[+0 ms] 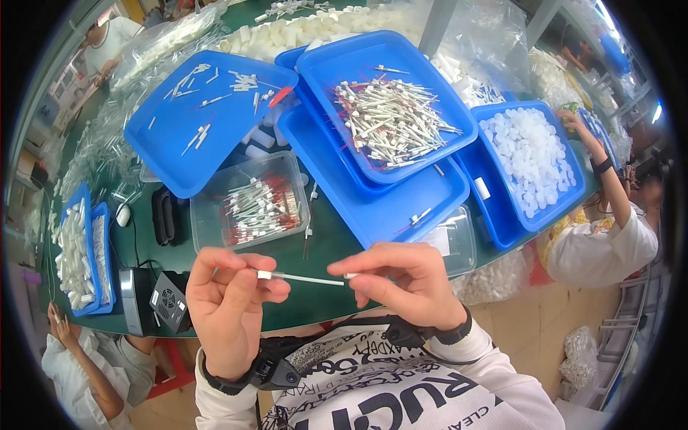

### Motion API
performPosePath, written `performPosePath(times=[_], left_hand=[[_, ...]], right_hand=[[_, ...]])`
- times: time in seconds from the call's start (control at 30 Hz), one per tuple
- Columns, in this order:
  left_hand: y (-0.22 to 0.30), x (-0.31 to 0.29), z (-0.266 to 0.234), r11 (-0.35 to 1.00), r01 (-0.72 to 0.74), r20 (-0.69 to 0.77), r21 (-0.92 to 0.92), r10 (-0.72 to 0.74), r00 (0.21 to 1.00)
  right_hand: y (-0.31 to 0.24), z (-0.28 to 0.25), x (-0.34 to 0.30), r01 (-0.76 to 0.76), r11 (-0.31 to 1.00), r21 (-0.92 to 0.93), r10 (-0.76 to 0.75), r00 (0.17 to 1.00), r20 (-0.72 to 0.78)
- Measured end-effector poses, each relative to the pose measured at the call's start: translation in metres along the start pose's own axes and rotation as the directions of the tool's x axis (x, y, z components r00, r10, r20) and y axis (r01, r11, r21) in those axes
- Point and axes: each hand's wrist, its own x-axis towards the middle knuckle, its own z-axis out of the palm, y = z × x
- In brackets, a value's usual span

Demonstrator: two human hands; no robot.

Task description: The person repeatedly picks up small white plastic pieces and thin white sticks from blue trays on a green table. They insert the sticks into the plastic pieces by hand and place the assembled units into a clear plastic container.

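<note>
My left hand [228, 304] pinches a thin white tube-like stick [309, 279] by the white block at its end. The stick points right, toward my other hand. Between the thumb and fingertips of my right hand [410, 279] is a small white piece [350, 275], mostly covered, just off the stick's free tip. Beyond my hands, a clear plastic box [208, 201] holds many similar white sticks with red wires. A blue tray [459, 143] farther back carries a large heap of the same parts.
Another blue tray [179, 161] at the left holds a few loose sticks. White caps fill a blue tray [566, 193] at the right. A black fan-vented device [170, 301] stands near the table edge. Co-workers' arms [609, 168] show at both sides.
</note>
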Motion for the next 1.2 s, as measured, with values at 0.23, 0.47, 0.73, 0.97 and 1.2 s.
performPosePath(times=[0.23,0.47,0.73,0.97,1.2], left_hand=[[-0.010,-0.008,0.004,0.998,-0.055,-0.010,0.040,0.055,0.998],[-0.019,-0.009,0.003,0.763,-0.436,0.261,0.478,0.351,0.900],[-0.017,-0.012,0.011,0.705,-0.419,0.317,0.572,0.282,0.906],[-0.017,-0.015,0.017,0.727,-0.396,0.315,0.562,0.254,0.914],[-0.013,-0.018,0.013,0.779,-0.334,0.324,0.530,0.178,0.929]], right_hand=[[0.007,-0.001,-0.010,-0.101,0.954,0.281,0.075,0.992,0.105],[-0.005,-0.006,-0.010,0.163,0.957,-0.241,-0.175,0.984,-0.031],[-0.003,-0.006,-0.001,0.530,0.406,-0.745,-0.583,0.778,0.235],[0.005,-0.003,-0.001,0.614,0.224,-0.757,-0.689,0.649,0.323],[0.003,-0.006,-0.005,0.749,0.093,-0.656,-0.723,0.504,0.473]])
